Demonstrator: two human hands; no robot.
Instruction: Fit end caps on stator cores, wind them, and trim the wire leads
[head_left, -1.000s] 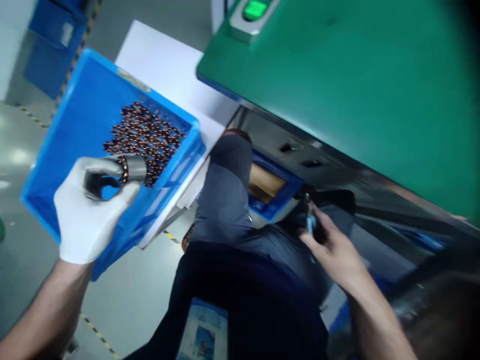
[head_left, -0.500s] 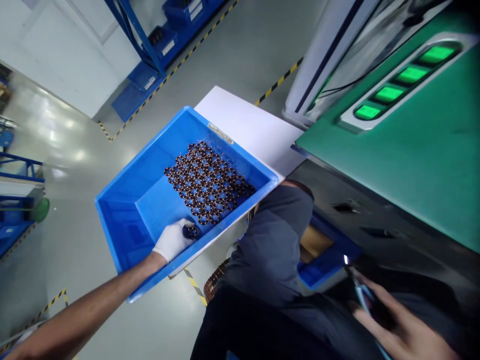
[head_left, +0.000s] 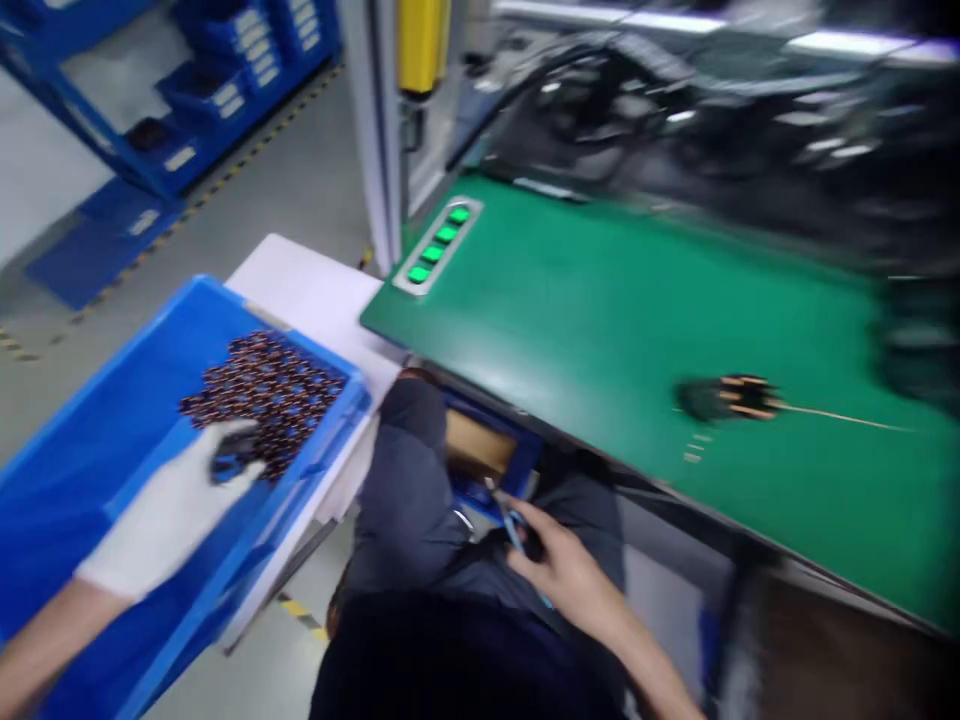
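My left hand, in a white glove, is closed around a dark copper-wound ring, blurred by motion. It is over the blue bin, close to the many similar copper-wound rings lying packed together there. My bare right hand is above my lap, with its fingers wrapped round slim pliers with light blue handles. Their metal tip points up and away; blur hides the jaws. On the green worktop lies another copper-wound piece with a long thin wire end, beside a dark blurred object.
The bin rests on a white board left of the worktop. A strip of lit green buttons is at the worktop's left corner. Small pale scraps lie near its front. Under the worktop edge is a blue container. Shelving stands behind.
The view has swung right, bringing more of the worktop into sight. My left hand has come up from the bin's floor with the ring. The right hand still has the pliers.
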